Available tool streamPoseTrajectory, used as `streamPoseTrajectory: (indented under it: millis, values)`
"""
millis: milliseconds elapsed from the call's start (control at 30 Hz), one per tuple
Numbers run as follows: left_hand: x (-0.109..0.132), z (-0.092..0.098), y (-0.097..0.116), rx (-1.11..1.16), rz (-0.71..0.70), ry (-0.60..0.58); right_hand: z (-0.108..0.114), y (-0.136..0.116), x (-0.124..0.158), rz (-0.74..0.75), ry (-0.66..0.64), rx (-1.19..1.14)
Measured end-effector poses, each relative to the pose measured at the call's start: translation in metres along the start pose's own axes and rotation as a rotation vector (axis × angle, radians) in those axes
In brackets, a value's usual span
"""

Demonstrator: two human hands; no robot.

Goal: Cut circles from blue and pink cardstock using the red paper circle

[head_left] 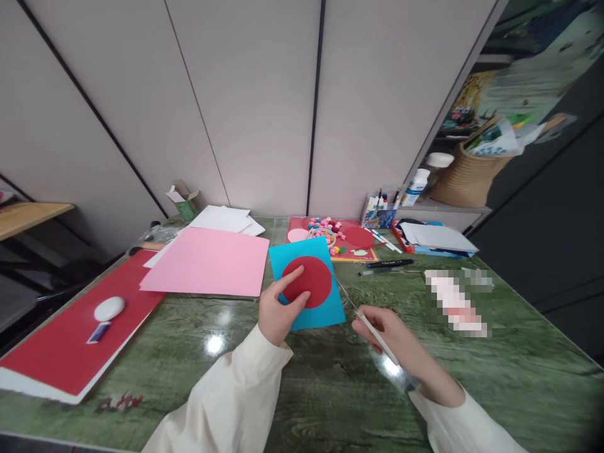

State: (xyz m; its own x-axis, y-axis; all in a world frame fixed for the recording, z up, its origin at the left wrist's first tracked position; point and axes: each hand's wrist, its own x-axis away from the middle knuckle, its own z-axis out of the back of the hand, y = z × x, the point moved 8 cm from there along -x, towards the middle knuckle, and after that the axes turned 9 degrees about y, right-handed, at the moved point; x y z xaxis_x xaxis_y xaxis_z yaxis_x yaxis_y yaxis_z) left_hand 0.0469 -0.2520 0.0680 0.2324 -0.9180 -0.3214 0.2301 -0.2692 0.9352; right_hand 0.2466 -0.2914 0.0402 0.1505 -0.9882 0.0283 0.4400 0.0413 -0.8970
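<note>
My left hand (278, 308) grips a sheet of blue paper (336, 311) together with a red paper circle (321, 277) that lies on it. Thumb and index finger press on the circle, and the other fingers are hidden behind the sheet. In my right hand (384, 330) is a pair of scissors (381, 345) with white handles. Their thin blades point up and left at the right edge of the blue sheet; whether they are parted is hard to make out. Both hands are above the green table (330, 390).
On the left lie pink paper (212, 261) and red paper (61, 340) bearing a white oval object (109, 309). Behind the sheet, a red sheet (295, 225) carries small pink pieces. Pens (389, 263) and a blurred patch (455, 302) are on the right.
</note>
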Motion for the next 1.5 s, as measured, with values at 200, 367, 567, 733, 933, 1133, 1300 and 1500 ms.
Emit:
streamPoseTrajectory:
  millis: [200,367,567,733,933,1133,1300,1500]
  values:
    - [0.0,0.0,0.001,-0.012,-0.003,0.006,0.0,0.0,-0.001,0.014,0.013,0.037]
    - [0.0,0.001,0.0,-0.002,-0.008,0.017,0.001,0.007,-0.002,-0.008,0.024,0.027]
    - [-0.001,0.001,0.002,-0.016,-0.009,0.005,0.0,0.009,-0.003,-0.028,0.014,0.022]
    - [-0.002,0.001,0.001,-0.013,-0.006,-0.001,0.0,0.012,-0.003,-0.05,0.002,0.013]
    - [-0.002,-0.004,-0.001,-0.001,0.006,-0.054,-0.001,0.01,-0.001,-0.084,-0.038,-0.074]
    - [0.0,-0.008,0.0,-0.002,0.001,-0.085,-0.004,0.012,-0.002,-0.096,-0.048,-0.124]
    - [-0.001,-0.008,0.0,-0.004,-0.005,-0.087,-0.005,0.014,-0.003,-0.082,-0.046,-0.082]
    - [-0.001,-0.007,0.0,-0.009,0.002,-0.08,-0.004,0.014,-0.001,-0.086,-0.032,-0.043]
